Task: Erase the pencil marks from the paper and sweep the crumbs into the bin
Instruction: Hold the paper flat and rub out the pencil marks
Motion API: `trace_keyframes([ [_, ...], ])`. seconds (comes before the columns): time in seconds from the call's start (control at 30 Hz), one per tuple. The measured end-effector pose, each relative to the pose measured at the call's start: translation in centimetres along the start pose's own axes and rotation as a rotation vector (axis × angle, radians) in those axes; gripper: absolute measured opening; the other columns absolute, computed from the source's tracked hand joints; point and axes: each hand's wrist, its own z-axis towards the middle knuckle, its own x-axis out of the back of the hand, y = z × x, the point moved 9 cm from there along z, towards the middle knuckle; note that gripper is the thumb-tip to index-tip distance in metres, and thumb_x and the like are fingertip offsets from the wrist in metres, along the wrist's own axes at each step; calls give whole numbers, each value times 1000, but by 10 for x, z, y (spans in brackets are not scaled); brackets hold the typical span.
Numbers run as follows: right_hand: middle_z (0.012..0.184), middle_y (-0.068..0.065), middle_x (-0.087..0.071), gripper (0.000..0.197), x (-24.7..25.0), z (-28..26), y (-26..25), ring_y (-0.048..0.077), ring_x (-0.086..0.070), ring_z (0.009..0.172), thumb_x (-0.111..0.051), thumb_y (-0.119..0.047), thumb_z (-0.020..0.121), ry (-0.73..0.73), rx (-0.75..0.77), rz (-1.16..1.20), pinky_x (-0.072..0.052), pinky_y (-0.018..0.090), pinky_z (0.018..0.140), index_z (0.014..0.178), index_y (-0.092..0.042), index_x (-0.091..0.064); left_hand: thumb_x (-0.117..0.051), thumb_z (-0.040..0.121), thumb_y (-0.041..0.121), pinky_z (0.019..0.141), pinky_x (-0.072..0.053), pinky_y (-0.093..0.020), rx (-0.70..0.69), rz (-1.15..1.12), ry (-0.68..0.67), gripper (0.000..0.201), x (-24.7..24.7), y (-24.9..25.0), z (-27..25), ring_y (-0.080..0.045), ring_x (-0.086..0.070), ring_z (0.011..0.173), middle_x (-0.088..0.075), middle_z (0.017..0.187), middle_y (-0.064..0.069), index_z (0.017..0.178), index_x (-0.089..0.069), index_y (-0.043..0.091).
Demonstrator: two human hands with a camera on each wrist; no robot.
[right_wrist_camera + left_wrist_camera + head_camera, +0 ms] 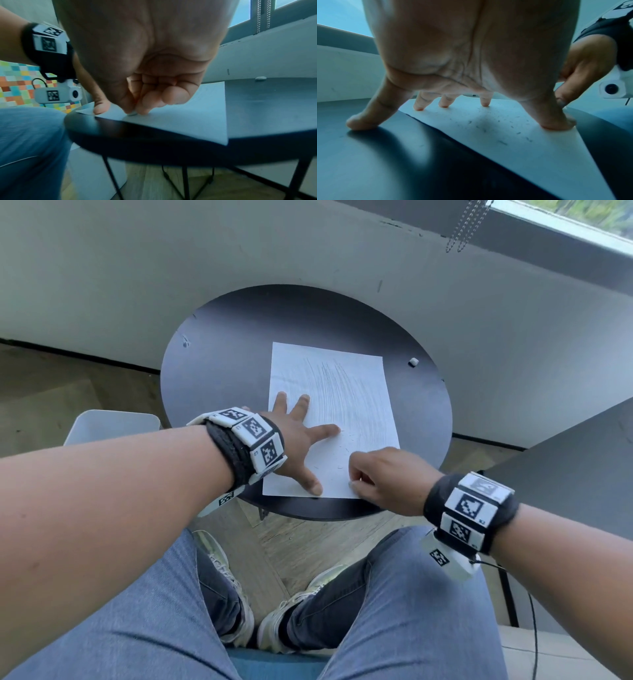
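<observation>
White paper (356, 392) pinned by spread left hand (301, 436); right hand (387, 481) pinches eraser (132, 114).

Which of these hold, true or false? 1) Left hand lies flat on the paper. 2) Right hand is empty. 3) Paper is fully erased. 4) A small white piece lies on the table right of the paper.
1) The left hand presses spread fingers on the paper: true.
2) False: the right hand pinches a small eraser against the sheet.
3) False: pencil marks remain, with crumbs scattered.
4) True: the small white piece lies on the table.
</observation>
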Motion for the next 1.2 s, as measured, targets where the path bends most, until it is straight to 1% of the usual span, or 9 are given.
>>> trace_keyframes([
  [0.17, 84, -3, -60, 12, 27, 47, 44, 21, -57, 77, -49, -34, 94, 91, -149, 5, -50, 36, 66, 87, -25, -53, -65, 61, 93, 107, -22, -80, 3, 98, 3, 122, 7, 8, 1, -43, 12, 155, 23, 167, -14, 150, 14, 63],
  [0.3, 86, 0, -61, 11, 40, 64, 66, 23, -57, 80, -50, -31, 93, 134, -236, 8, -46, 34, 63, 87, -23, -54, -64, 58, 95, 109, -32, -70, -13, 148, 28, 125, 11, 10, 6, -42, 0, 154, 16, 167, -21, 150, 14, 62],
  [0.37, 83, -1, -59, 12, 35, 54, 54, 22, -56, 78, -49, -30, 95, 124, -190, 7, -46, 34, 62, 88, -21, -54, -67, 59, 92, 110, -35, -68, -10, 123, 7, 126, 9, 10, 6, -42, 5, 155, 20, 167, -21, 151, 15, 61],
  [0.47, 79, -4, -58, 11, 16, 24, 21, 21, -55, 75, -49, -30, 96, 72, -55, 7, -48, 35, 64, 89, -22, -52, -69, 61, 89, 114, -30, -69, -8, 101, -15, 128, 6, 10, 7, -43, 14, 155, 27, 165, -21, 151, 17, 60],
  [0.6, 76, -6, -57, 11, 3, 5, 2, 17, -52, 71, -51, -31, 95, 8, 52, -15, -48, 36, 64, 88, -23, -52, -69, 62, 88, 114, -28, -69, -8, 111, -25, 128, 7, 13, 8, -46, 15, 154, 28, 164, -23, 151, 19, 60],
  [0.77, 82, -4, -60, 10, 30, 42, 47, 21, -57, 79, -54, -27, 95, 88, -152, 105, -47, 33, 66, 88, -20, -58, -72, 63, 85, 112, -28, -72, -7, 131, -35, 127, 10, 18, 7, -50, 11, 153, 25, 164, -25, 150, 18, 62],
  [0.9, 85, -1, -61, 12, 40, 52, 63, 21, -55, 82, -52, -24, 94, 141, -242, 111, -49, 35, 69, 92, -15, -60, -75, 62, 82, 111, -28, -74, -12, 99, -47, 126, 11, 17, 6, -51, 12, 152, 27, 167, -13, 150, 13, 64],
  [1.07, 75, -3, -57, 13, 13, 14, 23, 20, -54, 71, -49, -26, 97, 87, -99, 46, -41, 32, 59, 87, -19, -53, -72, 62, 85, 112, -26, -71, -4, 70, -56, 124, 12, 18, 4, -51, 14, 152, 25, 168, -10, 151, 11, 64],
  [1.2, 75, -2, -60, 13, 2, -8, 2, 19, -55, 70, -52, -27, 96, 38, -3, 48, -48, 37, 63, 88, -18, -55, -65, 62, 92, 110, -30, -72, 1, 74, -30, 122, 9, 21, 6, -52, 16, 151, 27, 167, -12, 149, 15, 65],
])
